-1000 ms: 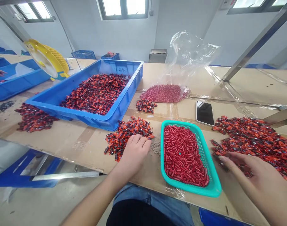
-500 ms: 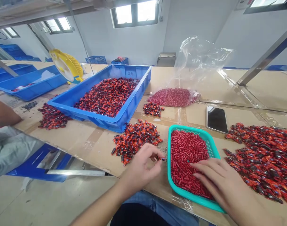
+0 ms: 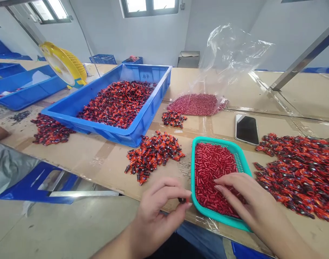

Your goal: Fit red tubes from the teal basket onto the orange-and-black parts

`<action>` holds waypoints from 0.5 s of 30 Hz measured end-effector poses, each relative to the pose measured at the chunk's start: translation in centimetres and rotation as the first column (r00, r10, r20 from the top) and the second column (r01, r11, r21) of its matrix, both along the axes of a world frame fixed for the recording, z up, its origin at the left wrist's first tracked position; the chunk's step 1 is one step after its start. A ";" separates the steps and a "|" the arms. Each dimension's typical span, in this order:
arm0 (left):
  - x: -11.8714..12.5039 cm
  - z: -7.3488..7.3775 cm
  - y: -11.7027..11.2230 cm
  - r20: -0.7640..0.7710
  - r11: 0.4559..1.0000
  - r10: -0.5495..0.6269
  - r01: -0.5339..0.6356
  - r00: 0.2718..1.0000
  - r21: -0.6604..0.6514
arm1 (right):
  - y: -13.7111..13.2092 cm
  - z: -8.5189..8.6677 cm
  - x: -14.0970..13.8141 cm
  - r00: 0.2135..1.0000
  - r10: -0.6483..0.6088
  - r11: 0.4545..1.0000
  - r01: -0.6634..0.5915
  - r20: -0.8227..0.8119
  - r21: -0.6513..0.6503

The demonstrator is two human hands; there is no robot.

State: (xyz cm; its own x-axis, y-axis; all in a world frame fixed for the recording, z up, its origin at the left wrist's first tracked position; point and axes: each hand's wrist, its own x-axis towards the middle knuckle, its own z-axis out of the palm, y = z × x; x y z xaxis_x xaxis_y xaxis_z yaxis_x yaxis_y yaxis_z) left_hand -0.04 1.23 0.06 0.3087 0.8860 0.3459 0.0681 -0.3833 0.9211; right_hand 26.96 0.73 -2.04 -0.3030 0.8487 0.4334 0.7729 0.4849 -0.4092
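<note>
My left hand (image 3: 163, 210) is closed in a pinch on a small black-and-red piece (image 3: 182, 200), just left of the green basket's near corner. The fingers partly hide that piece. The green plastic basket (image 3: 193, 169) is filled with short red tubes (image 3: 214, 162). Over it, my right hand (image 3: 242, 194) has thumb and forefinger pressed together among the tubes; what lies between the tips, if anything, is too small to make out. Beyond my left hand lies a pile of small orange-and-black pieces (image 3: 155, 154). To the right of the basket spreads a larger pile of similar pieces (image 3: 302, 172).
A blue tray (image 3: 105, 131) of similar pieces stands back left, with a small heap (image 3: 174, 118) near it. Behind the basket are a clear bag (image 3: 198, 104) of red tubes and a phone (image 3: 246, 129). A yellow fan (image 3: 63, 64) and another person's sleeve (image 3: 10, 169) are left.
My left hand has moved slightly down, and its held piece now sits by the basket's rim. My right thumb and forefinger have come together among the tubes. The view has tilted down a little.
</note>
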 end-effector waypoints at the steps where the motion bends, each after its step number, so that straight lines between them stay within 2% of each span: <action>1: 0.1 0.0 -0.2 -0.006 0.999 0.006 -0.006 1.000 0.032 | -0.4 0.9 -0.5 0.997 -0.001 1.000 -0.001 -0.079 -0.030; 4: 0.5 0.1 -0.6 0.056 0.999 0.014 -0.017 0.998 0.049 | -1.9 3.3 -2.2 0.949 0.007 0.991 -0.048 -0.316 -0.124; 7: 1.0 0.2 -0.9 0.170 1.000 0.011 -0.011 0.985 0.000 | -3.0 4.8 -3.8 0.881 0.082 0.979 -0.158 -0.466 -0.126; 9: 1.3 0.5 -1.2 0.197 1.000 0.004 0.000 0.980 -0.020 | -3.3 5.3 -4.5 0.867 0.128 0.971 -0.208 -0.481 -0.118; 12: 1.5 0.9 -1.5 0.158 1.000 -0.003 0.006 0.987 -0.021 | -3.3 5.5 -5.2 0.885 0.178 0.968 -0.235 -0.431 -0.084; 15: 1.6 1.1 -1.6 0.055 0.998 0.015 -0.018 0.998 0.062 | -3.1 5.2 -5.6 0.904 0.181 0.973 -0.223 -0.387 -0.064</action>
State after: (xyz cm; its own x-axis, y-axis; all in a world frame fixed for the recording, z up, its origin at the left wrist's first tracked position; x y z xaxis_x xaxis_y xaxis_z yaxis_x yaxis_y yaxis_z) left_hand 1.53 -0.41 1.13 0.2732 0.8669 0.4169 0.0251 -0.4396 0.8978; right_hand 21.38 -2.42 3.11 -0.3047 0.8331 0.4617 0.4417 0.5531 -0.7064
